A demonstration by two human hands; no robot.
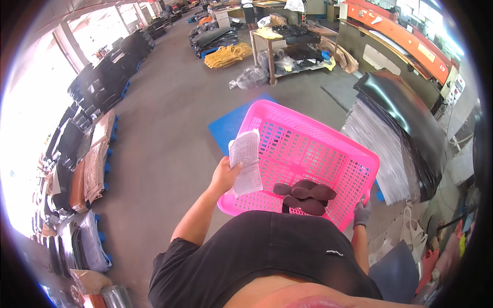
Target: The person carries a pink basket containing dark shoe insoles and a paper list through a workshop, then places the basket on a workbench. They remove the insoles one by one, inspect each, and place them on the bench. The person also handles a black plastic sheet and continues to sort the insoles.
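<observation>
A pink plastic basket (303, 120) with slotted sides is held against my front, tilted so its inside faces me. My bare left hand (224, 176) is closed on a folded paper sheet (245, 159) with a printed grid, at the basket's left side. Whether that hand also grips the rim cannot be made out. My right hand (362, 214), in a grey glove, is closed on the basket's right rim; part of its fingers is hidden. Several dark brown sole-shaped pieces (310, 194) lie together at the basket's near end.
A blue flat sheet (226, 126) lies on the floor beyond the basket. To the right stands a stack of grey and black sheets (385, 149). Piled sheets on blue pallets (95, 159) line the left. Ahead are a cluttered worktable (287, 46) and a yellow pile (226, 55); an orange machine (400, 38) is at right.
</observation>
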